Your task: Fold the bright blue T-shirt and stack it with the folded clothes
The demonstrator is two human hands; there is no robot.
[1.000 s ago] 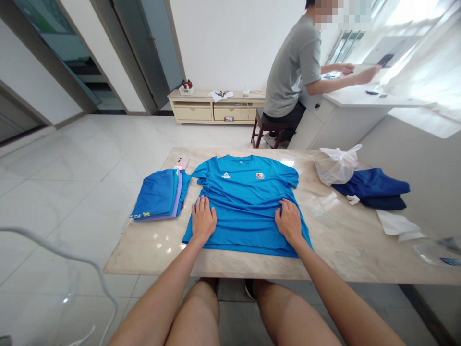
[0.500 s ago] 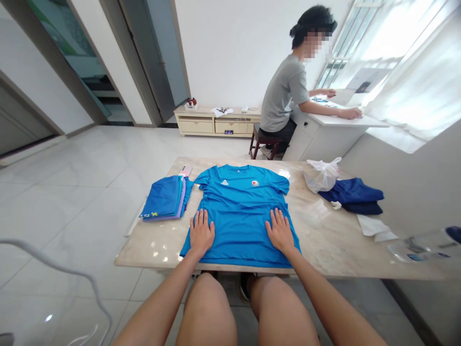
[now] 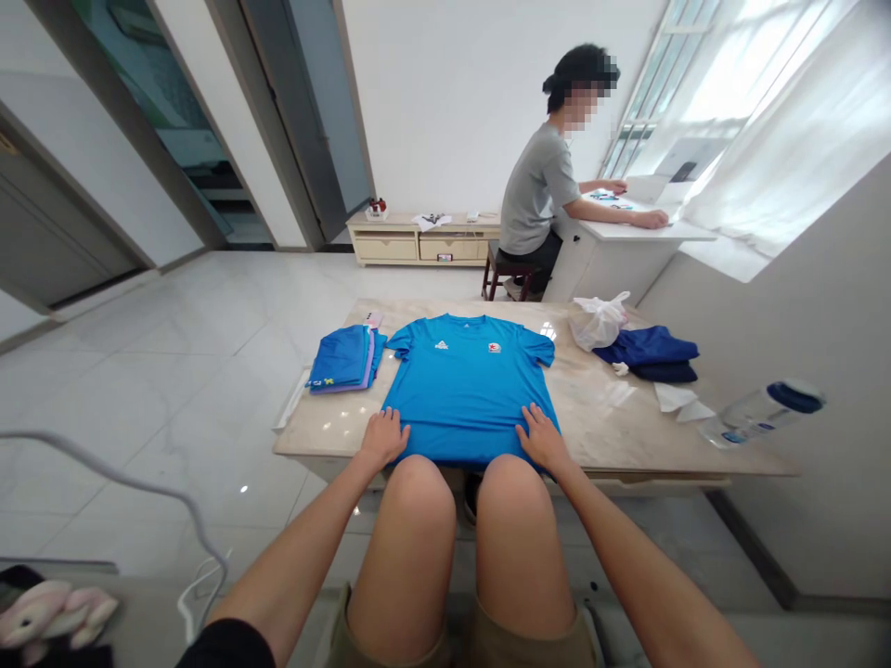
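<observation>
A bright blue T-shirt (image 3: 468, 380) lies spread flat, front up, on the marble table (image 3: 613, 427). My left hand (image 3: 383, 436) rests flat with fingers spread on the shirt's lower left hem. On the lower right hem lies my right hand (image 3: 541, 438), also flat and open. Both hands sit near the table's front edge, just beyond my bare knees. Neither hand holds anything.
A stack of folded blue garments (image 3: 346, 359) lies left of the shirt. A white plastic bag (image 3: 595, 321), dark blue clothes (image 3: 654, 354), paper (image 3: 678, 399) and a water bottle (image 3: 758, 414) are at the right. Another person (image 3: 549, 186) sits at a white desk behind.
Both hands slid down the shirt toward its hem and the table's front edge, smoothing it. The camera pulled back, so the table looks smaller and my knees show.
</observation>
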